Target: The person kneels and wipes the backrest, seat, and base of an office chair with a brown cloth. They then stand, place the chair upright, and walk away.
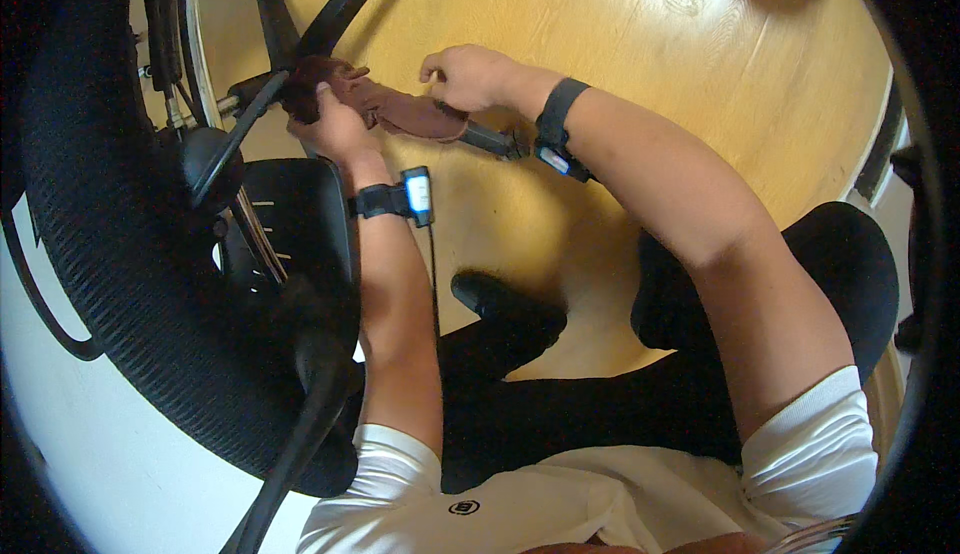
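A dark maroon cloth lies bunched around or along one leg of a black star-shaped chair base, whose outer end shows beyond it. My left hand grips the cloth near the hub, thumb on top and most fingers hidden beneath. Close above the outer part of the cloth is my right hand, its visible fingers curled; whether it touches or pinches the fabric cannot be told. Each wrist wears a black strap with a small lit device.
To the left are a black ribbed mesh chair part, a black plastic panel, rods and a curved black bar. Other base legs reach up and away over the wood-patterned floor. My dark-clothed legs are below.
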The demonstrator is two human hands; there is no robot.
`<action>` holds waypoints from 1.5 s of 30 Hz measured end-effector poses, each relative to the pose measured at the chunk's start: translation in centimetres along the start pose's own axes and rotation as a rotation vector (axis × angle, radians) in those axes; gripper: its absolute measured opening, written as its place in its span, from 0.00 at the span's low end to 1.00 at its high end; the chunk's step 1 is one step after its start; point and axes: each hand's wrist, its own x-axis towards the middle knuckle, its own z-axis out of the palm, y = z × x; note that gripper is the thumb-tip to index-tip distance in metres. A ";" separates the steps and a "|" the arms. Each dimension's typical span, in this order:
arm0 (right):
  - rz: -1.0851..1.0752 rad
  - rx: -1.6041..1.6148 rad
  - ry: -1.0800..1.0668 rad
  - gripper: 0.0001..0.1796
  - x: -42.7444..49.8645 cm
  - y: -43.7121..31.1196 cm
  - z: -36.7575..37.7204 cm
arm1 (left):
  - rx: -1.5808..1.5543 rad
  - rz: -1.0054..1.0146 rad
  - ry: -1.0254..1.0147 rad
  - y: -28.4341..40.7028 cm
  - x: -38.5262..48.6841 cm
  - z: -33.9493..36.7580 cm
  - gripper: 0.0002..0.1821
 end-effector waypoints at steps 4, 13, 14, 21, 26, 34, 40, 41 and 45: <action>-0.056 0.008 -0.087 0.20 0.4 -1.4 0.2 | 0.337 0.203 -0.115 0.0 -7.1 -0.1 0.30; -0.065 -0.314 -0.692 0.31 -2.4 0.1 -1.2 | 0.277 0.087 -0.155 -0.2 -10.4 -0.6 0.25; -0.116 -0.444 -0.496 0.34 -3.8 0.1 -0.7 | 0.412 0.121 -0.131 0.2 -10.3 -0.6 0.25; -0.057 -0.298 -0.382 0.40 -6.9 1.7 0.1 | -0.085 -0.027 -0.251 6.2 -8.9 -0.2 0.24; -0.194 -0.009 -0.369 0.43 -6.5 4.1 0.2 | -0.520 -0.269 -0.322 10.1 -8.1 -0.4 0.25; -0.076 -0.298 -0.276 0.35 -6.6 2.7 0.1 | -0.646 -0.469 -0.323 11.3 -7.5 -1.4 0.24; -0.059 -0.377 -0.074 0.24 -5.0 4.1 -5.8 | -0.629 -0.393 -0.349 11.7 -7.0 -3.7 0.18; -0.027 -0.365 -0.004 0.21 -4.3 4.2 -7.0 | -0.648 -0.394 -0.327 11.9 -7.0 -4.0 0.17; 0.049 -0.605 0.150 0.18 -0.9 3.8 -11.2 | -0.538 -0.315 -0.389 11.9 -6.0 -5.3 0.21</action>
